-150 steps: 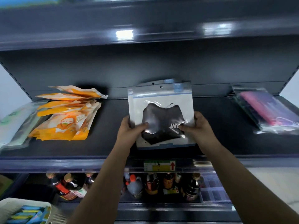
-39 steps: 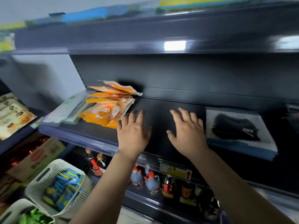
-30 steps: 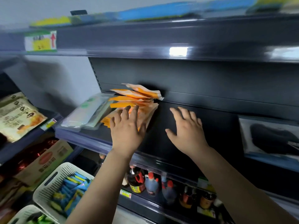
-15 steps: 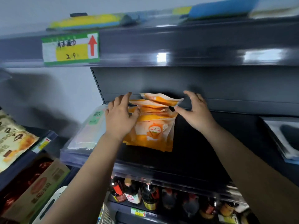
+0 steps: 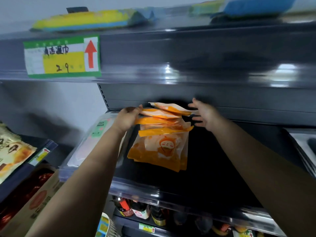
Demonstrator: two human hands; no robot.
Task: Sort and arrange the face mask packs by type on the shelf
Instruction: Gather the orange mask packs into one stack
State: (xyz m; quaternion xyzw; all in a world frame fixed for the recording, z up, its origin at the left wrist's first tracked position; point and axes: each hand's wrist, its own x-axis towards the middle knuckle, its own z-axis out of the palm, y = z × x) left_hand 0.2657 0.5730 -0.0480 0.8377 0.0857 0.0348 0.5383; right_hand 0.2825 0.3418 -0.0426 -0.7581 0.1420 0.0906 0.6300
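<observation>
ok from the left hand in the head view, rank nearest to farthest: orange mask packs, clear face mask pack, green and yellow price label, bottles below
1. Orange mask packs: in the left hand's grip, to its right.
2. Clear face mask pack: just beneath the wrist, to the left.
3. Green and yellow price label: upper shelf edge, up left.
4. Bottles: lower shelf, well below.

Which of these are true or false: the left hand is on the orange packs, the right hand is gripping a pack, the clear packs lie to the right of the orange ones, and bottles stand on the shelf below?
1. The left hand holds the upper orange packs at their left edge. True.
2. The right hand grips a pack. False: its fingers are spread open beside the pile's right edge.
3. The clear "FACE MASK" packs lie right of the orange ones. False: they lie to the left.
4. Bottles stand on the shelf below. True.
</observation>
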